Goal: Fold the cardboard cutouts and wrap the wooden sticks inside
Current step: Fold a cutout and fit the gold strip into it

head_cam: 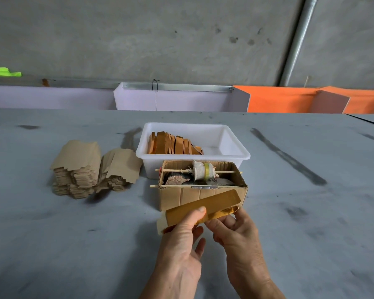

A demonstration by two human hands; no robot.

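The left hand (pixel 183 236) pinches a folded gold cardboard cutout (pixel 205 207), its thumb pressed flat on the upper face and its fingers curled beneath. The right hand (pixel 235 236) meets the same piece from below and to the right, fingers half curled, with the fingertips (pixel 239 214) touching the cutout's lower edge near its crinkled right end. Both forearms rise from the bottom of the view and converge, wrists close together, holding the cutout tilted, its right end higher. Whether a wooden stick sits inside the fold cannot be told.

Just beyond the hands stands an open cardboard box (pixel 201 195) with thin wooden sticks (pixel 194 171) laid across its top and a cloth-wrapped spool on one. Behind it, a white plastic tray (pixel 235 155) holds finished gold pieces (pixel 173 145) standing on edge. Well to the left of the hands, on the grey table (pixel 73 244), lie stacks of flat brown cutouts (pixel 91 169).
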